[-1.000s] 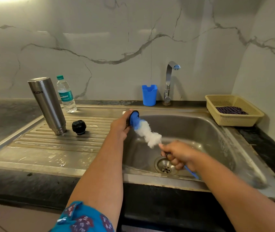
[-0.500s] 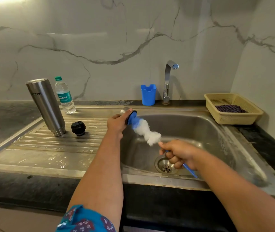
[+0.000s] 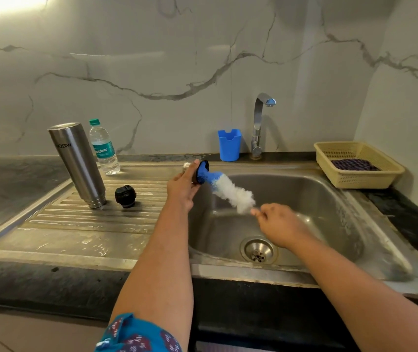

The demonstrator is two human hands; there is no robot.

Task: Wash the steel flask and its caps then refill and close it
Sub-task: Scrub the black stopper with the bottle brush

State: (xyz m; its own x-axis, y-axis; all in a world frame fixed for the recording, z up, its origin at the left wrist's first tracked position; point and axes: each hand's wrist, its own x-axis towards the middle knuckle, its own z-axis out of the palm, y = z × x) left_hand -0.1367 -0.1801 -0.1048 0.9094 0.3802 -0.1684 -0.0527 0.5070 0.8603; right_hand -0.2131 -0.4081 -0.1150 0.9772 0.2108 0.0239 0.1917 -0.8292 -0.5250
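The steel flask (image 3: pixel 78 163) stands upside down on the ribbed drainboard (image 3: pixel 75 224) at the left. A black inner cap (image 3: pixel 125 196) lies just right of it. Over the left edge of the sink basin (image 3: pixel 329 214), my left hand (image 3: pixel 183 184) holds the flask's outer cap (image 3: pixel 201 172), mostly hidden by my fingers. A blue-and-white bottle brush (image 3: pixel 228 190) has its blue tip pushed into that cap. My right hand (image 3: pixel 277 224) grips the brush's handle end, which is blurred and mostly hidden.
A plastic water bottle (image 3: pixel 103 148) stands behind the flask. A blue holder (image 3: pixel 229 144) and the tap (image 3: pixel 260 123) sit at the sink's back edge. A beige basket (image 3: pixel 357 165) with a dark cloth rests at the right. The drain (image 3: pixel 258 250) lies below my right hand.
My right hand has shifted a little right and turned on the brush handle, blurring. The left hand stays on the cap with the brush tip inside it.
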